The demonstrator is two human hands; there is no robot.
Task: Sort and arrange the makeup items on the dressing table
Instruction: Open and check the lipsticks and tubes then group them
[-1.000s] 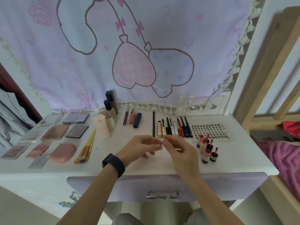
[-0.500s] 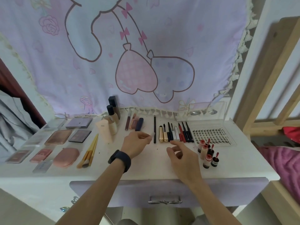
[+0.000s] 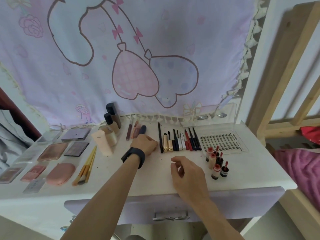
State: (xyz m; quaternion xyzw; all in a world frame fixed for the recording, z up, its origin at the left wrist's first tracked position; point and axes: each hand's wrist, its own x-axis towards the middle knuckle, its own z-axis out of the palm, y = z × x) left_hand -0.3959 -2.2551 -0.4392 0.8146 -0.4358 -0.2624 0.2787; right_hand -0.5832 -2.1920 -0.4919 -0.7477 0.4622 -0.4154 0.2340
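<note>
My left hand (image 3: 145,144), with a black band on the wrist, rests knuckles-up on the white dressing table (image 3: 155,179), between the lip tubes (image 3: 136,131) and a long black pencil (image 3: 160,135). Its fingers curl under, so whatever they hold is hidden. My right hand (image 3: 187,172) hovers above the table's front middle, fingers loosely bent and empty. A neat row of pencils, liners and gold mascara tubes (image 3: 181,142) lies right of the black pencil. Small red-capped bottles (image 3: 216,162) stand to the right.
Palettes (image 3: 76,148), a pink compact (image 3: 60,173) and brushes (image 3: 86,163) fill the left side. Foundation bottles (image 3: 111,118) and a cream tube (image 3: 102,143) stand behind. A lash tray (image 3: 223,139) lies back right. A wooden bed frame (image 3: 280,80) flanks the table.
My hands have separated. The left one went forward and left to the spot beside the long black pencil with a thin pale item; the right one drew back toward the front edge.
</note>
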